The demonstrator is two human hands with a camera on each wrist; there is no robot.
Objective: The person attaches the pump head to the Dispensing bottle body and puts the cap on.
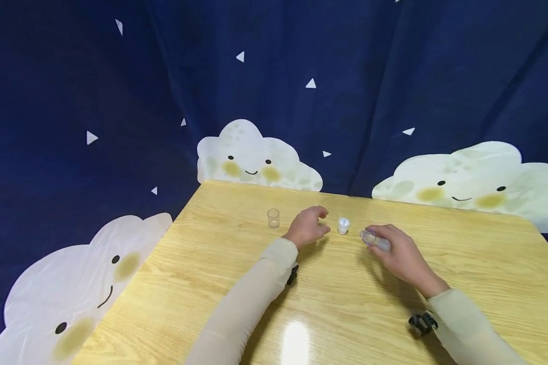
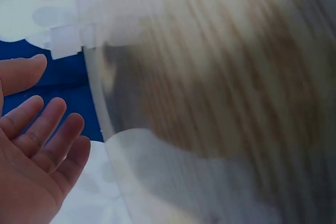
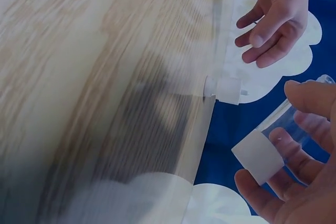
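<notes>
My left hand (image 1: 307, 226) reaches over the table with its fingers apart, holding nothing, between a clear cup (image 1: 273, 218) and a small white-and-clear piece (image 1: 343, 225) standing on the wood. In the left wrist view the fingers of my left hand (image 2: 44, 150) are loosely bent, the white piece (image 2: 66, 41) beyond them. My right hand (image 1: 401, 256) grips a clear tube with a whitish end (image 1: 376, 241), tilted above the table. In the right wrist view, thumb and fingers of my right hand (image 3: 299, 166) hold this tube by its sides, its white end (image 3: 258, 157) pointing down-left.
The wood-grain table (image 1: 187, 284) reflects light near its front. Behind and left of it hangs a dark blue curtain (image 1: 274, 101) with white triangles and smiling clouds. Dark wrist devices (image 1: 422, 323) sit at both sleeves.
</notes>
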